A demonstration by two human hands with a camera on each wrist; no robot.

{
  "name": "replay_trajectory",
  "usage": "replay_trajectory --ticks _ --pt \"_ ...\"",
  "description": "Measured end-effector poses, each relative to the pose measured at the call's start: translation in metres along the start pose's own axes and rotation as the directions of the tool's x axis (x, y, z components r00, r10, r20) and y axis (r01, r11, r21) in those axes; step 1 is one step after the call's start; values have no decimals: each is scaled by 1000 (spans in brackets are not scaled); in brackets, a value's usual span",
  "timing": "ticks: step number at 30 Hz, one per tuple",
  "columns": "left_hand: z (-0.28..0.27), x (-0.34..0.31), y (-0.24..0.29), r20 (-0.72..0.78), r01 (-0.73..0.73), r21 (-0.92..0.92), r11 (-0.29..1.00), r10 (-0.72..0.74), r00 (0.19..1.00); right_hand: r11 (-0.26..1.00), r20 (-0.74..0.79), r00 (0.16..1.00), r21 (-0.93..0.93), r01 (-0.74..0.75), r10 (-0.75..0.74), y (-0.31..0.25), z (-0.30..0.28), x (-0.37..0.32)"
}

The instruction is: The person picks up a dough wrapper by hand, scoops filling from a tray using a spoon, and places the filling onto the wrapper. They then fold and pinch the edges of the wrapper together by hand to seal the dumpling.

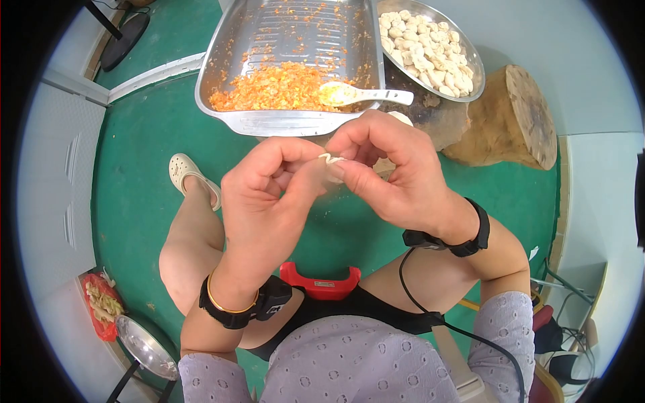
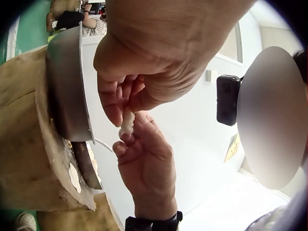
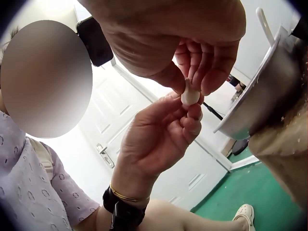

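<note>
Pinched between the fingertips of both hands is a small pale dumpling with a pleated edge. My left hand grips one end of it with thumb and fingers. The right hand pinches the other end, thumb against the dough. In the right wrist view the rounded belly of the dumpling hangs below the right fingertips. Just beyond the hands is a metal pan with orange and yellow chopped filling. A white spoon lies in the filling, its handle over the pan's right rim.
Right of the pan, a round metal tray holds many dumplings. A flat dough wrapper lies on the wooden stump under the pan. Another cut log stands at right. A red object sits between the legs.
</note>
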State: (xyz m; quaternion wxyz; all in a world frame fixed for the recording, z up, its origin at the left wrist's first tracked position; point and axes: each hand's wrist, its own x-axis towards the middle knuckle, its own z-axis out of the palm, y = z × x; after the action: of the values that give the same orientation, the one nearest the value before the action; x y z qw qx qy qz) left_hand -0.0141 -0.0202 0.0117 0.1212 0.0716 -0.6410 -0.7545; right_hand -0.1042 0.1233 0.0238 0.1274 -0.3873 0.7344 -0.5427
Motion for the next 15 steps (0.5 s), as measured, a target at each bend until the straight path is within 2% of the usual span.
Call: replay_trajectory --ticks 2,9,12,15 --pt "0 0 -1 -7 -3 5 1000 3 1000 998 -23 999 -51 46 -47 1 0 0" --pt "-3 1 -2 7 -40 56 998 40 999 995 11 999 -86 44 -43 -1 -3 -1" --pt "-4 1 -1 27 -16 48 999 14 1000 996 20 998 -64 57 -55 0 -3 0" --pt "-2 1 2 45 5 -23 1000 -4 999 999 5 1000 32 -7 7 1 -3 -1"
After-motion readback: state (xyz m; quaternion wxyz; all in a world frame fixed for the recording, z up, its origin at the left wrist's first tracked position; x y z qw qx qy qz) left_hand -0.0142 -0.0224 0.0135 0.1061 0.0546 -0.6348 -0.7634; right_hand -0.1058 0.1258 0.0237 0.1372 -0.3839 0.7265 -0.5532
